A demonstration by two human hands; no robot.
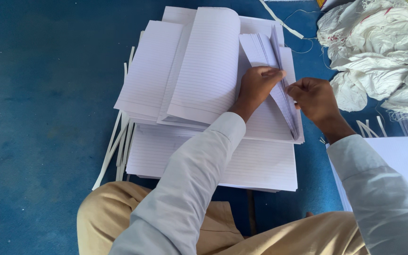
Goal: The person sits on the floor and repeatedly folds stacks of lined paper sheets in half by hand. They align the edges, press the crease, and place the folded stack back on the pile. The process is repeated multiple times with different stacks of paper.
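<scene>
A tall stack of white lined paper sheets (256, 163) lies on the blue floor in front of me. On top, several sheets are lifted and fanned at the right edge (286, 101). My left hand (257, 85) presses its fingers into this fan, pinching sheets. Just to the right, my right hand (315, 97) grips the fan's outer edge with curled fingers. A bundle of lined sheets (208, 66) curls over to the left of my hands, on top of other offset bundles (149, 68).
Thin white paper strips (114, 146) lie along the stack's left side on the blue floor (38, 118). A crumpled white woven sack (378, 47) sits at the upper right. Another white sheet pile (407, 160) is at the right edge. My tan trouser knees fill the bottom.
</scene>
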